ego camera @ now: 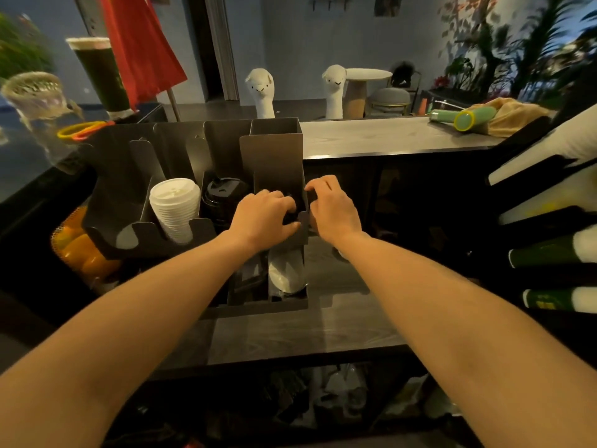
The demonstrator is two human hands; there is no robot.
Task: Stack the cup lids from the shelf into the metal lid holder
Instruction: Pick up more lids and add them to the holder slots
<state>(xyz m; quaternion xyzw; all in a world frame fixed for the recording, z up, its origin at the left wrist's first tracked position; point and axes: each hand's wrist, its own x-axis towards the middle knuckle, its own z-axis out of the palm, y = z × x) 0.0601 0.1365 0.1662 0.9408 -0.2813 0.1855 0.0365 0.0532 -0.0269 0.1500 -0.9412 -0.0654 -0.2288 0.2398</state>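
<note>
At the rightmost slot: black lids [290, 218], dim, between thumb and fingers.
Left hand [263, 211]: curled into that slot, gripping the black lids.
Right hand [332, 211]: fingers hooked over the slot's outer wall, gripping it.
Metal lid holder [274, 150]: on the counter [307, 334]; white lid stack [176, 208] two slots left.

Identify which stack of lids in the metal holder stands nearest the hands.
The black stack, directly beside the left hand; the white stack stands one compartment farther to the left.
</note>
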